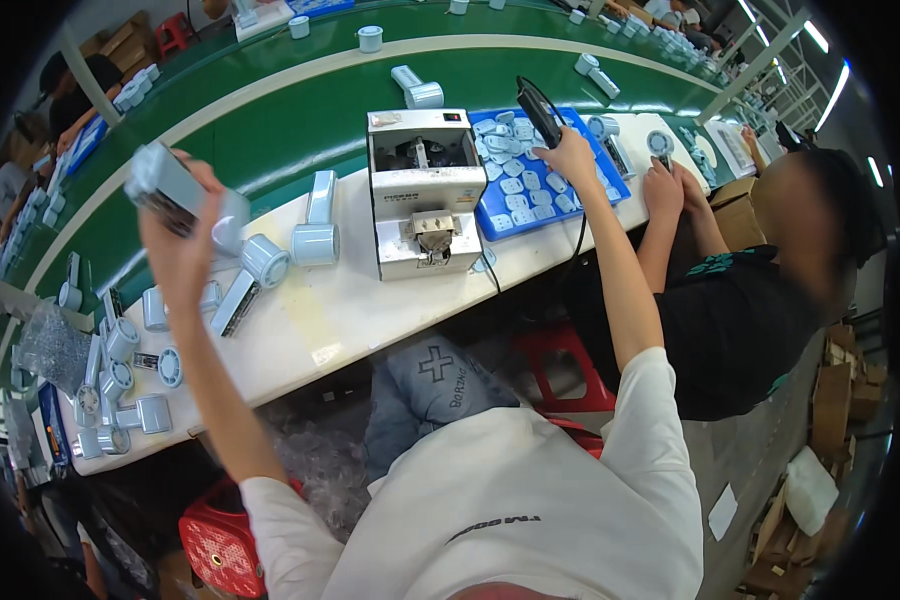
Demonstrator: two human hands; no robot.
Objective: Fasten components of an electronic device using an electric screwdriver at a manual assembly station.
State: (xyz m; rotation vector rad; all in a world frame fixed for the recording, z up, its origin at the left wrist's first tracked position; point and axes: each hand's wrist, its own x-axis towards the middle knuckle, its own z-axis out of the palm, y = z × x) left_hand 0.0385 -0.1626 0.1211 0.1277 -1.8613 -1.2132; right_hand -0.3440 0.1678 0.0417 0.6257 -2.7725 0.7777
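Note:
My left hand (185, 240), smeared by motion, is wrapped round a light-blue handheld fan (160, 180) and holds it up over the left part of the white worktable. Its handle has an uncovered side with dark parts inside. In my right hand (573, 160) is a black electric screwdriver (538, 112) with a cord, tilted above the blue tray (618, 188). Flat light-blue covers (515, 185) fill that tray. Between my hands stands a white and metal screw feeder (420, 185). Two more fans (316, 243) lie just left of it.
Several light-blue fans (120, 375) crowd the worktable's left end beside bubble wrap (52, 345). A green conveyor belt (300, 120) curves behind, carrying scattered units. At right, a co-worker's hands (665, 190) hold a fan. Red stools (222, 545) stand below the table.

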